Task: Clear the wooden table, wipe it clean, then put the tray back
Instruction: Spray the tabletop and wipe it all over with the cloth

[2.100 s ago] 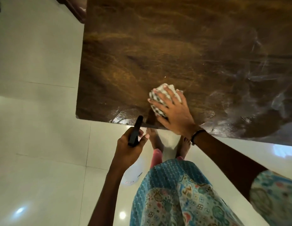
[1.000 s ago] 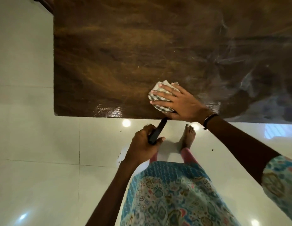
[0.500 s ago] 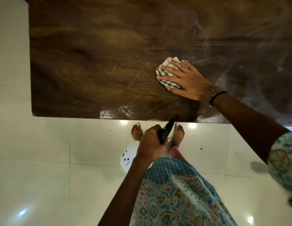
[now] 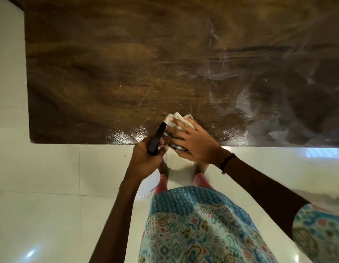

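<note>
The tabletop (image 4: 127, 63) fills the upper view, a dark wooden slab bare of objects; dull smears cover its right half, while the left half looks drier and more even. The tray is not in view. Below the near edge lies pale tiled floor (image 4: 41, 186), where the person stands in a patterned blue garment (image 4: 193, 224).

The right hand (image 4: 195, 143) lies flat, fingers (image 4: 181, 123) spread and pressing a bunched checked cloth (image 4: 177, 116) against the tabletop at the middle of its near edge, the palm overhanging that edge. The left hand (image 4: 144, 158) hangs just off the same edge, its fingers curled closed round a slim black object (image 4: 156, 139), perhaps a remote; I cannot tell what it is.

Clearing looks done and wiping is the step in hand. The next move probably calls for carrying the cloth along the near edge or back out over the smeared right half, keeping pressure even, before fetching the tray.
</note>
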Tool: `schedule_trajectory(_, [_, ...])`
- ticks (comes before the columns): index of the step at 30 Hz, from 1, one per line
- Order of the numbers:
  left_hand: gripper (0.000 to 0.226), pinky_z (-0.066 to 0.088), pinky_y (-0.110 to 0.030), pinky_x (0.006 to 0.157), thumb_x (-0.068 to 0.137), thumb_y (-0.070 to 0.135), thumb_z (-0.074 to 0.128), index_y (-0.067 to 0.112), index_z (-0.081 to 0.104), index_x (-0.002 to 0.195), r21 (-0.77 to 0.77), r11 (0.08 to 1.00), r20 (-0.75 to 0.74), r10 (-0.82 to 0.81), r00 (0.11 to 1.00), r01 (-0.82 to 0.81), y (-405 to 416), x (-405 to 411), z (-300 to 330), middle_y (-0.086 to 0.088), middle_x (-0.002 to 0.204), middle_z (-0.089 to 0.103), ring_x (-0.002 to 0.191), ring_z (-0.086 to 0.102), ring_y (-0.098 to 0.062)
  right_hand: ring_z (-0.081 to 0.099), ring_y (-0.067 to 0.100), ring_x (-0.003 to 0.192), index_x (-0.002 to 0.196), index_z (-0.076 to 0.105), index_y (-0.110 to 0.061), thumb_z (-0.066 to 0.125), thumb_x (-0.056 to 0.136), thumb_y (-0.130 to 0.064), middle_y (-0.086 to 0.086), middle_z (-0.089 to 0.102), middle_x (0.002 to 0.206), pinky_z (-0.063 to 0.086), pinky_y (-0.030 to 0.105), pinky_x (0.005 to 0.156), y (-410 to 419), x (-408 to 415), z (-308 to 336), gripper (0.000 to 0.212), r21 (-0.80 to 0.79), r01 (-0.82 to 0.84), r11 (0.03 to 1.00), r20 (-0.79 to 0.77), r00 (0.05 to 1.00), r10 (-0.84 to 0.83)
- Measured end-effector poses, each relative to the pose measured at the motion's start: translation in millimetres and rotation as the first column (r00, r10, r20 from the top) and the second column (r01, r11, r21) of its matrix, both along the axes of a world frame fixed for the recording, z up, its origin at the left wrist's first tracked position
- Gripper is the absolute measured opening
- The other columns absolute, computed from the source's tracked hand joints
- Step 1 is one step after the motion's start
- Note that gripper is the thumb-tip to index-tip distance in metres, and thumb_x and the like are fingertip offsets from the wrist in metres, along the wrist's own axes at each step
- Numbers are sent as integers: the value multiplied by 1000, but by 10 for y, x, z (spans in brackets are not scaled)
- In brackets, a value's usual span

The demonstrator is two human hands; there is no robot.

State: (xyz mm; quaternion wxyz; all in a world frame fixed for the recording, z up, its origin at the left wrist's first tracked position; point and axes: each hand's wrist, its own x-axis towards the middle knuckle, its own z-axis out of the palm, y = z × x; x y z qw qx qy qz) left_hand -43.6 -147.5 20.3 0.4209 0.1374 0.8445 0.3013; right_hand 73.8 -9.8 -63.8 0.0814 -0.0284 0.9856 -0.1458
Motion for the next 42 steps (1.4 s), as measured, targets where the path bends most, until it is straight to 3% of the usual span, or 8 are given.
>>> schedule_trajectory(5, [13,38,1,59,83,10,68,5,66,95,31,999,55,9,998,-11,186,11,64,5,76,60,58,54,13,22,28,145,147,33,-33,43,93,-48,1,30,155,16,49,117,513,675,23,57,72,172,982,26,984,-174])
schedule_trajectory(10, [14,38,0,62,84,12,67,5,67,96,51,999,56,-10,998,7,323,76,67,-1,78,63,59,54,13,19,30,146,147,30,-34,41,89,-46,0,26,157,14,52,116,523,289,42,60,57,477,877,31,877,-479])
schedule_trajectory(19, [13,38,3,61,84,12,67,6,69,95,51,999,67,-11,998,8,542,139,172,0,80,63,58,53,20,27,28,143,143,35,-34,46,90,-45,0,39,151,18,50,116,101,717,-9,56,0,295,955,6,955,-295])
schedule_trajectory(23, [11,38,5,61,84,14,67,10,67,95,56,998,112,-34,993,28,644,170,189,3,80,63,60,54,20,21,27,144,146,27,-36,39,91,-45,1,34,154,15,47,116,500,1227,51,57,22,538,843,45,842,-538])
schedule_trajectory(27, [6,44,-9,75,82,19,69,20,67,88,42,998,98,-56,994,52,793,232,152,6,79,65,73,59,9,15,27,146,146,34,-32,38,91,-45,1,26,157,12,49,115,569,882,25,56,26,724,690,39,689,-724])
schedule_trajectory(30, [8,46,-22,84,81,20,70,20,68,89,25,999,90,-50,995,48,918,296,163,2,83,67,87,63,-11,20,29,145,145,35,-32,40,90,-44,3,32,155,14,50,114,435,719,19,57,39,625,780,37,779,-626])
schedule_trajectory(34, [12,50,-28,87,79,23,72,19,68,90,-6,999,117,-33,993,34,1042,366,178,0,87,70,89,65,-17,21,27,146,148,28,-36,36,95,-48,-1,28,157,16,49,117,327,1136,53,55,24,447,894,79,891,-447])
schedule_trajectory(42, [21,41,-24,75,76,29,75,11,67,85,-114,993,83,-3,997,13,1273,406,204,-4,82,65,81,60,-19,11,24,148,147,34,-31,34,94,-46,1,26,157,14,47,116,672,1201,94,55,-40,756,653,93,654,-751])
